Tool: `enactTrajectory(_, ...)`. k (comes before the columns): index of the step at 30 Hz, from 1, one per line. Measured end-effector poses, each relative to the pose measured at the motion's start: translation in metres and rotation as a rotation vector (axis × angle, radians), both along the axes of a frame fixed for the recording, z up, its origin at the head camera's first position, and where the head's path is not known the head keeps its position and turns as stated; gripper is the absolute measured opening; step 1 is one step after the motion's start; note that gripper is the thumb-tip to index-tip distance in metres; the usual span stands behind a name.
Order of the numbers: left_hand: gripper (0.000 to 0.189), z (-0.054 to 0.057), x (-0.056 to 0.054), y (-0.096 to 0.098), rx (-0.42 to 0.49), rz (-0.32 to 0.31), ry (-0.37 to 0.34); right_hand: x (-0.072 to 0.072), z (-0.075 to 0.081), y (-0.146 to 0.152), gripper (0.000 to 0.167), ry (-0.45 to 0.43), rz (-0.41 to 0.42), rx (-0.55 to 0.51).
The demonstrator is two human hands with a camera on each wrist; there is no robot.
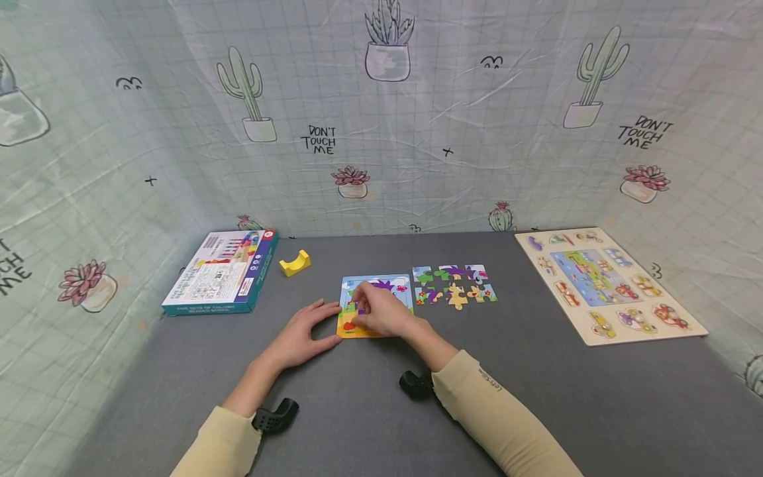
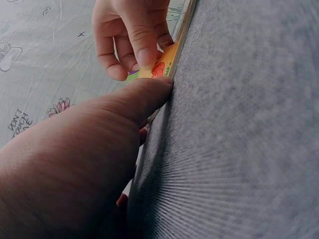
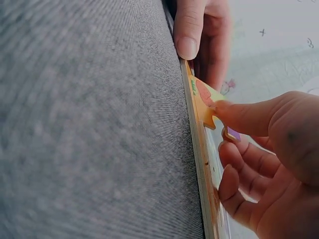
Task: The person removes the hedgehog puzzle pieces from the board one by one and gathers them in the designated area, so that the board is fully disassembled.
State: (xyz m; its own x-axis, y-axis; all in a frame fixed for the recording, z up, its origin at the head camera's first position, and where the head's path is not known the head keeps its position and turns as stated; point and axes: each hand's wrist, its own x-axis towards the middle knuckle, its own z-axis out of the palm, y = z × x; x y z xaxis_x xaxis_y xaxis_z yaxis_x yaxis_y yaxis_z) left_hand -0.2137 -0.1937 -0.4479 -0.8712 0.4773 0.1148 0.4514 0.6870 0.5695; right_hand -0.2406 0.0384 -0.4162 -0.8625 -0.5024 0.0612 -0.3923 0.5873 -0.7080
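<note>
"Head view: how far along?"
"Partway, I'd judge: loose pieces (image 1: pixel 456 295) lie beside the right edge of the puzzle tray (image 1: pixel 357 278), mid-desk (image 1: pixel 334 411). Is its picture seated pieces or print? Can't tell. The box (image 1: pixel 222 273) near the back left corner shows no contents."
"Left wrist?"
"Left hand (image 2: pixel 94 132) relaxed, thumb at the tray's front left corner."
"Right wrist?"
"Right hand (image 3: pixel 286 149) pinches a tilted piece (image 3: pixel 202 107) over the tray."

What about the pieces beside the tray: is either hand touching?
No: left hand and right hand are at the tray, off those pieces.
</note>
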Motion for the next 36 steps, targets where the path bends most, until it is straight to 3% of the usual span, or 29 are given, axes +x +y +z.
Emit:
enactTrajectory(14,0.058,-0.001,0.000,0.000,0.003,0.001,0.012,-0.002,-0.003,0.004,0.022,-0.005,0.021,-0.129)
enactTrajectory(18,0.058,0.000,0.000,0.000,0.009,-0.005,0.015,-0.002,-0.001,0.007,0.019,-0.043,0.016,-0.186)
enactTrajectory(25,0.058,0.000,-0.001,0.000,-0.001,-0.005,0.016,-0.003,0.007,0.015,0.020,-0.121,0.006,-0.254)
enactTrajectory(36,0.059,0.000,0.000,0.000,-0.005,0.009,-0.012,-0.004,0.013,0.040,0.024,-0.115,0.004,-0.311)
